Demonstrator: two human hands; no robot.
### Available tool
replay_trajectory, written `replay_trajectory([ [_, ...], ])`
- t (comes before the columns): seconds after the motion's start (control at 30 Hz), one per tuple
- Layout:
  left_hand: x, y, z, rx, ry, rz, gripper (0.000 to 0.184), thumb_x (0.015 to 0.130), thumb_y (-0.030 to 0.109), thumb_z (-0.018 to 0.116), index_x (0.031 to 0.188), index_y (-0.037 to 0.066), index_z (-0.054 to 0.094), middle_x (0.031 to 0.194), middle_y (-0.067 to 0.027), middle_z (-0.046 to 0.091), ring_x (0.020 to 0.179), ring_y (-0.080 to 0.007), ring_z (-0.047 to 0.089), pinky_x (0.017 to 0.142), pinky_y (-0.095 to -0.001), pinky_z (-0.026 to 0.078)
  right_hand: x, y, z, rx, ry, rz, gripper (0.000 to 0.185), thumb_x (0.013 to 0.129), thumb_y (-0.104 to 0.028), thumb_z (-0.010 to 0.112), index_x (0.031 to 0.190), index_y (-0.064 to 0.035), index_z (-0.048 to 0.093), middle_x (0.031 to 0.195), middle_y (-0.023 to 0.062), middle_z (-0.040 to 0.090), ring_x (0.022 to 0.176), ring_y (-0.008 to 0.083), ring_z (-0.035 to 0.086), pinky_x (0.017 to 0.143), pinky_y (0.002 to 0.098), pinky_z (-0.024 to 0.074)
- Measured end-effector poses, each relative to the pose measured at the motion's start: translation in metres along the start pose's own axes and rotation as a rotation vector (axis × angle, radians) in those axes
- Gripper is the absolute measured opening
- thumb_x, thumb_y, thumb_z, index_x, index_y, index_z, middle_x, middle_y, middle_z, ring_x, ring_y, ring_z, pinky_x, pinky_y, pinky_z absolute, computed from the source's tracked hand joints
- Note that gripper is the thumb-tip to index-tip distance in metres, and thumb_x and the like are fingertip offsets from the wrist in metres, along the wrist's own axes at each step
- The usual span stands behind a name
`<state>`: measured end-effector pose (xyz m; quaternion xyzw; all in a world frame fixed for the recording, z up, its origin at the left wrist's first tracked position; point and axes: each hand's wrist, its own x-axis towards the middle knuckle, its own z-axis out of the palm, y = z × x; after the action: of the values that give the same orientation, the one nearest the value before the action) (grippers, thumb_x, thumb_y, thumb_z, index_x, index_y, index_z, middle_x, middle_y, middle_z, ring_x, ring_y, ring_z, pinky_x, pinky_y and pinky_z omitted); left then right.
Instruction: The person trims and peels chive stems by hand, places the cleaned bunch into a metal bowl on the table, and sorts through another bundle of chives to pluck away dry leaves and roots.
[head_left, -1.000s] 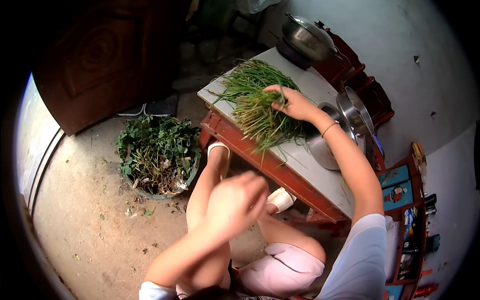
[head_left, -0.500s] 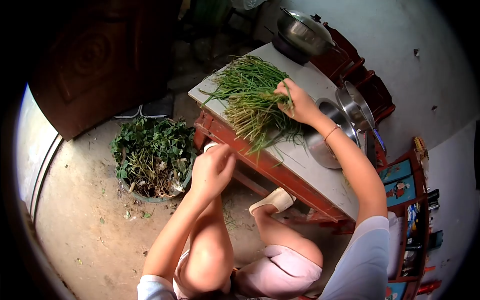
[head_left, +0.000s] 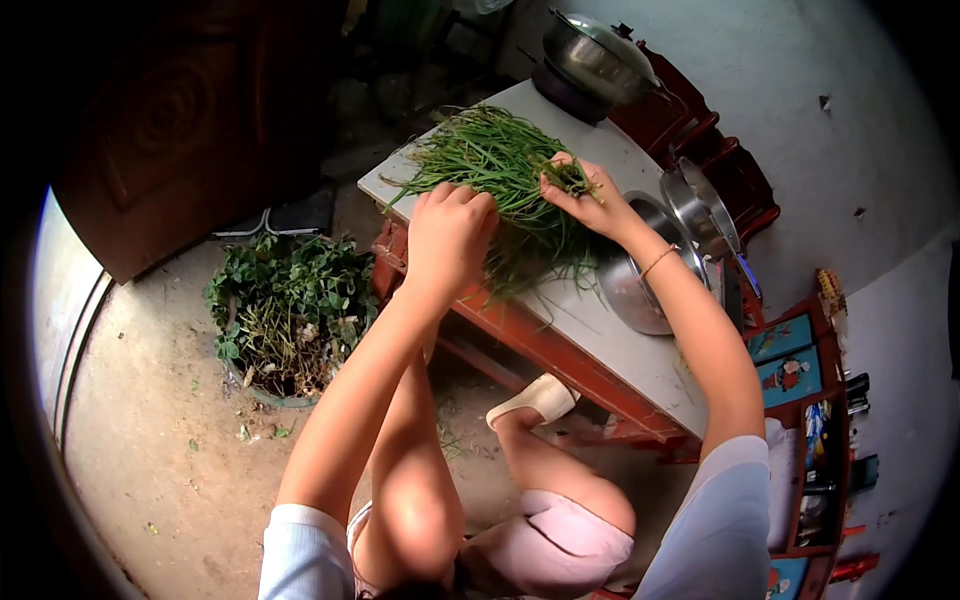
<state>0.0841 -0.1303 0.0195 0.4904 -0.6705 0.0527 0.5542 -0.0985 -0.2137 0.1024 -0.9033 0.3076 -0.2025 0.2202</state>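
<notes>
A heap of chives [head_left: 485,150], long and thin-leaved, lies on the white tabletop. My right hand [head_left: 595,205] is closed round a small bunch of chives [head_left: 568,178] at the heap's right side. At the near edge of the heap is my left hand [head_left: 452,228], its back turned up and its fingers bent together against the chives. Whatever is under those fingers is hidden. Loose leaves hang toward the table's front edge below the hands.
A steel basin [head_left: 635,285] and a steel pan [head_left: 700,205] stand right of the heap. At the table's far end is a lidded pot [head_left: 595,65]. On the floor at left sits a tub [head_left: 262,395] of leafy greens and scraps, near a dark wooden door [head_left: 170,130].
My left hand has risen from above my knee to the near edge of the chives. The right hand still holds its bunch, turned so the ends now point toward the camera.
</notes>
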Motion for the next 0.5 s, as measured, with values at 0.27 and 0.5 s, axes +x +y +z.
replay_trajectory([
  [0.27,0.039,0.017,0.008,-0.431,-0.019,-0.103,0.006,0.070,0.005,0.056,0.074,0.002,0.054,0.069,-0.0124,0.055,0.061,-0.0288,0.054,0.055,-0.0338,0.044,-0.005,0.007,0.021,-0.269,0.052,-0.135,0.035,0.063,-0.011,0.068,0.093,-0.0058,0.051,0.080,0.0088,0.050,0.074,0.0249,0.050,0.067,0.0324,0.0419],
  [0.5,0.025,-0.006,0.007,-0.125,-0.074,-0.020,0.042,0.075,0.028,0.054,0.104,-0.001,0.045,0.100,-0.0162,0.052,0.096,-0.0314,0.047,0.083,-0.0383,0.036,-0.013,0.009,0.010,0.011,0.097,-0.049,0.027,0.072,-0.007,0.060,0.097,-0.0022,0.050,0.091,0.0107,0.055,0.083,0.0265,0.053,0.073,0.0289,0.0410],
])
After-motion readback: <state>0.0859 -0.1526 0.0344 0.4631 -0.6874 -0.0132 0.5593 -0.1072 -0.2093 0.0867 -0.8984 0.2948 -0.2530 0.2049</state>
